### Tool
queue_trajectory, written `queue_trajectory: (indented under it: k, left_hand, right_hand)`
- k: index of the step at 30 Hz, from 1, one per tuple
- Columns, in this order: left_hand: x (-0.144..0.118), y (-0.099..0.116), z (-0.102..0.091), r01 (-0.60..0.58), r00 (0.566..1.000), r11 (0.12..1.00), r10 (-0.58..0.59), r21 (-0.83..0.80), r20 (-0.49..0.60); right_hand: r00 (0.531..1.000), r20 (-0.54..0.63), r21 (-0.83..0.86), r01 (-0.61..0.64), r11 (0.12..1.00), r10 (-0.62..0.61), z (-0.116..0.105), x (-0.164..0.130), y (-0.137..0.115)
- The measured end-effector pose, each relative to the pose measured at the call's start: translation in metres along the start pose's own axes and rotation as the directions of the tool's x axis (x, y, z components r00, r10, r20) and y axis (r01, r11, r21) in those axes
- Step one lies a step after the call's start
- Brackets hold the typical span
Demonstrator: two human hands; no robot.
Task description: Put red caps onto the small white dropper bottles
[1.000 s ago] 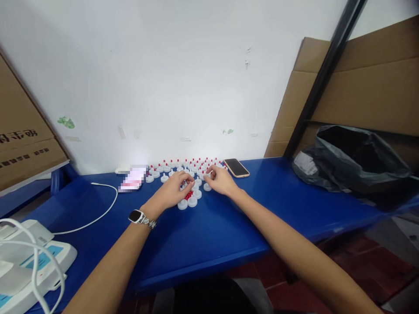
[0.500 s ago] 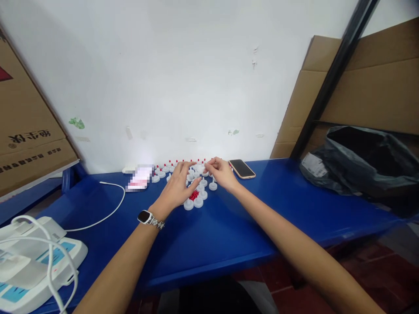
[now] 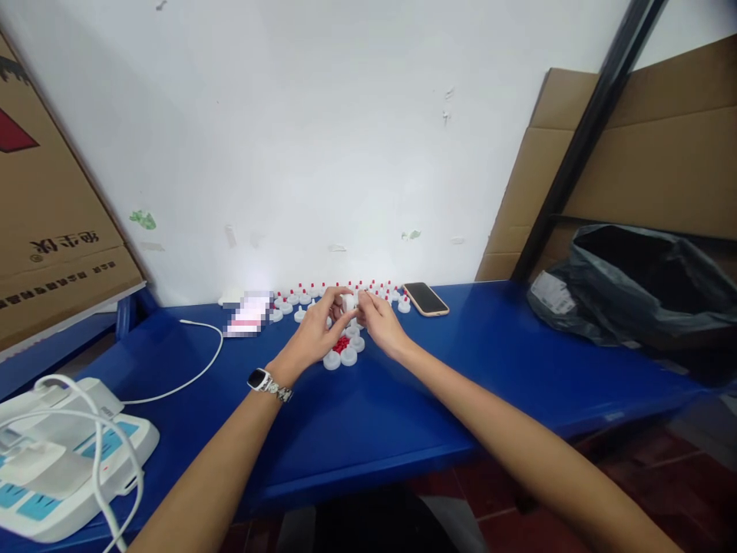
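Note:
Several small white caps with red tips (image 3: 305,296) stand in rows at the back of the blue table (image 3: 403,407). A little heap of loose red tips (image 3: 341,345) lies among a few plain white caps (image 3: 332,359). My left hand (image 3: 318,332), with a watch on its wrist, holds one white cap (image 3: 348,302) between thumb and fingers just above the heap. My right hand (image 3: 378,324) meets it from the right, its fingertips pinched at that same cap; whether they hold a red tip I cannot tell.
A phone (image 3: 425,298) lies face up right of the caps. A white cable (image 3: 190,369) runs to a blurred object (image 3: 249,314). A white device (image 3: 63,453) sits at the near left. Cardboard boxes (image 3: 51,215) flank the table and a black plastic bag (image 3: 639,284) lies right.
Both hands have drawn back from the rows and come together above the heap. My left hand now holds a white cap up off the table.

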State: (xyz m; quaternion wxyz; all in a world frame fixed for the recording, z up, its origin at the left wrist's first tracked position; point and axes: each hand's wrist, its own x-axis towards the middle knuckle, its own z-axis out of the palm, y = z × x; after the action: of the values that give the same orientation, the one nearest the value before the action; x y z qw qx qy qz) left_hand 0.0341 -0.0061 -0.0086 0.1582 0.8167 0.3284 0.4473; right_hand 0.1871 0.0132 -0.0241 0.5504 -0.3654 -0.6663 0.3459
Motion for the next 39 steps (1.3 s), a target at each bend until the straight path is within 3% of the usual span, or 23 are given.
queue_trajectory:
  k: [3, 6, 9, 12, 14, 19, 24, 27, 29, 34, 39]
  left_hand:
    - [0.003, -0.004, -0.005, 0.108, 0.992, 0.986, -0.116, -0.126, -0.053]
    - [0.005, -0.015, -0.021, 0.166, 0.962, 0.966, -0.203, -0.197, -0.183]
    - [0.004, -0.026, -0.036, 0.188, 0.957, 0.976, -0.207, -0.111, -0.205]
    - [0.001, -0.03, -0.038, 0.189, 0.977, 0.981, -0.184, 0.04, -0.109]
    - [-0.001, -0.03, -0.035, 0.167, 0.986, 0.981, -0.163, 0.094, -0.043]
    - [-0.001, -0.026, -0.028, 0.164, 0.985, 0.973, -0.17, 0.16, 0.026]
    - [0.0, -0.02, -0.018, 0.135, 0.986, 0.975, -0.149, 0.178, 0.068]
    - [0.0, -0.022, -0.015, 0.152, 0.985, 0.966, -0.164, 0.208, 0.044]
    - [0.0, -0.025, -0.015, 0.162, 0.984, 0.958, -0.176, 0.235, 0.039]
    - [-0.002, -0.032, -0.016, 0.162, 0.98, 0.949, -0.186, 0.27, 0.066]
    - [-0.002, -0.032, -0.014, 0.133, 0.983, 0.952, -0.162, 0.275, 0.084]
  right_hand:
    - [0.997, -0.058, -0.028, 0.052, 0.998, -0.054, -0.002, 0.0, -0.007]
    - [0.992, -0.1, -0.099, 0.071, 0.993, -0.081, -0.01, 0.0, -0.009]
    - [0.993, 0.074, -0.25, 0.111, 0.962, -0.095, -0.016, 0.0, -0.005]
    - [0.95, 0.291, -0.389, 0.226, 0.893, -0.113, -0.014, -0.003, -0.002]
    - [0.934, 0.338, -0.412, 0.257, 0.874, -0.115, -0.012, -0.004, -0.002]
    - [0.981, 0.187, -0.239, 0.099, 0.966, -0.054, -0.014, 0.001, -0.004]
    - [0.992, 0.101, -0.004, 0.082, 0.997, -0.081, -0.02, 0.014, 0.003]
    - [0.993, -0.024, -0.141, 0.108, 0.984, -0.112, -0.028, 0.026, 0.008]
    - [0.991, -0.043, -0.304, 0.105, 0.947, -0.124, -0.033, 0.034, 0.014]
    - [0.985, 0.163, -0.586, 0.147, 0.797, -0.061, -0.034, 0.051, 0.032]
    - [0.966, 0.258, -0.633, 0.169, 0.756, 0.001, -0.032, 0.053, 0.036]
